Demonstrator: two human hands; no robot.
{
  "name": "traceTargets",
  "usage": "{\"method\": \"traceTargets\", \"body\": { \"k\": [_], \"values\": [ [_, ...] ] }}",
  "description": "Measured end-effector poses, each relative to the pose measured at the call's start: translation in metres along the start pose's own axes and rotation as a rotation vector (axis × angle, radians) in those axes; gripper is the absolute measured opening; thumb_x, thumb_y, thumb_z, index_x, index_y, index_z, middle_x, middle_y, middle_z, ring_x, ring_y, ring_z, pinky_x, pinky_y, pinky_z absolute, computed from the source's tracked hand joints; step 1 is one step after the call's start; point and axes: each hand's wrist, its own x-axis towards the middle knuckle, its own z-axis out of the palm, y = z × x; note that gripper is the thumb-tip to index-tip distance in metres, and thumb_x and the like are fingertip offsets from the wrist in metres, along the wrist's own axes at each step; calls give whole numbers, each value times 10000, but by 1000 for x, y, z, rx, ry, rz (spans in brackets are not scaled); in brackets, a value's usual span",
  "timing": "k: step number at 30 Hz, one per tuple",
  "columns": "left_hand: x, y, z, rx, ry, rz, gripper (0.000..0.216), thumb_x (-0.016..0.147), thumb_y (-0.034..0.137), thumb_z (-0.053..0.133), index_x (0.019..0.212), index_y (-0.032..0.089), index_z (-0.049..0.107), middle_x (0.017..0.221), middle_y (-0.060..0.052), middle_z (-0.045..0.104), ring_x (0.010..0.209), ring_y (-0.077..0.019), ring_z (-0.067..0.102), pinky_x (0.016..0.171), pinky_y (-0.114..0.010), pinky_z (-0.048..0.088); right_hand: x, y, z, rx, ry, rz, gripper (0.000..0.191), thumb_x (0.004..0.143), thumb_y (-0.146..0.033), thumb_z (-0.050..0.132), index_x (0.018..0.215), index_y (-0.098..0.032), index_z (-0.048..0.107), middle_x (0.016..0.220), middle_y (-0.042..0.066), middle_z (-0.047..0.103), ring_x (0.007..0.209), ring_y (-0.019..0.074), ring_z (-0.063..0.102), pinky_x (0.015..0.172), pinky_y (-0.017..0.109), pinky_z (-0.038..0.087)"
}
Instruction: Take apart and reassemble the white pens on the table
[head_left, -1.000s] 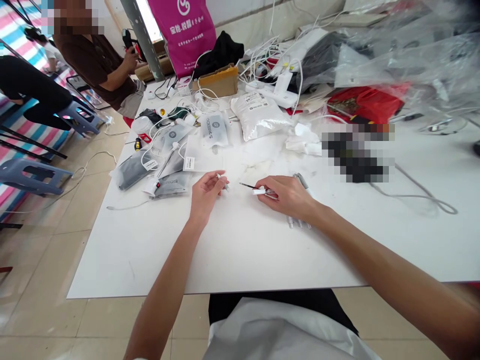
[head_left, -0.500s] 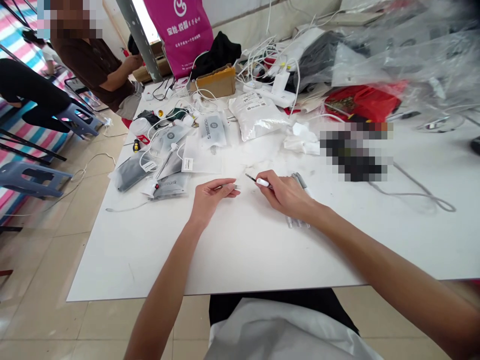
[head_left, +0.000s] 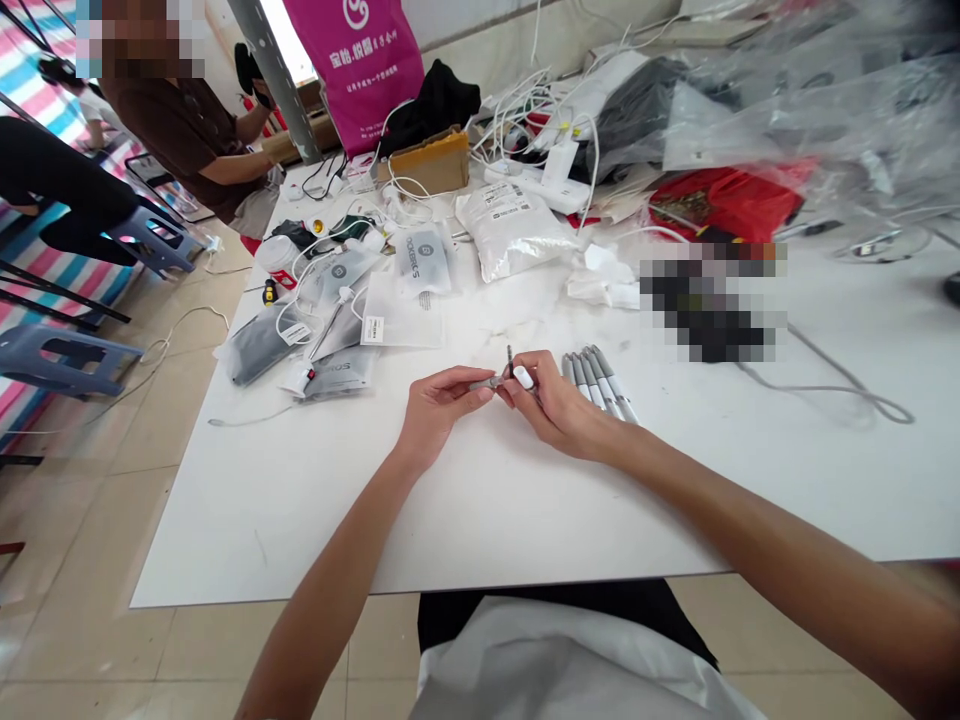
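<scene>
My left hand is closed, thumb and fingers pinching a small grey pen part that points right. Close against it, my right hand is closed round a white pen barrel, its rounded white end showing above the fingers. A thin dark rod, like a pen refill, sticks up from the right fingertips. The two hands nearly meet, and whether the parts touch I cannot tell. Just right of my right hand, several grey-and-white pens lie side by side, partly hidden by my wrist.
Grey pouches and cables lie at the left of the white table. Farther back are a white plastic package, a cardboard box and a red bag. A person in brown is beyond the table's left side.
My hands have come together, the left moving right with its grey part. The dark rod has turned from pointing left to upright. More of the pens beside my right hand now shows.
</scene>
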Motion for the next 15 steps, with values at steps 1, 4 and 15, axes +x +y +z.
{"method": "traceTargets", "body": {
  "k": [1, 4, 15],
  "values": [
    [0, 0, -1, 21, -7, 26, 237, 778, 307, 932, 996, 245, 859, 1026, -66, 788, 1011, -214, 703, 978, -392, 546, 0, 1, -1, -1, 9, 7, 168, 1126, -410, 411, 1178, -258, 362, 832, -31, 560, 532, 113, 450, 526, 254, 372],
    [0, -1, -2, 50, -30, 78, 191, 791, 279, 920, 973, 269, 862, 1033, -51, 743, 984, -188, 666, 910, -356, 533, 0, -2, -3, -27, -12, -13, 124, 1115, -363, 447, 1154, -253, 405, 865, -18, 594, 519, 101, 437, 514, 253, 357],
    [-2, 3, 5, 92, -53, 157, 197, 780, 239, 929, 947, 243, 825, 959, -44, 737, 939, -196, 674, 896, -375, 535, -5, -3, 2, -111, 76, -197, 198, 1031, -233, 566, 1228, -240, 547, 1082, 64, 767, 704, 152, 687, 627, 269, 515]
  ]
}}
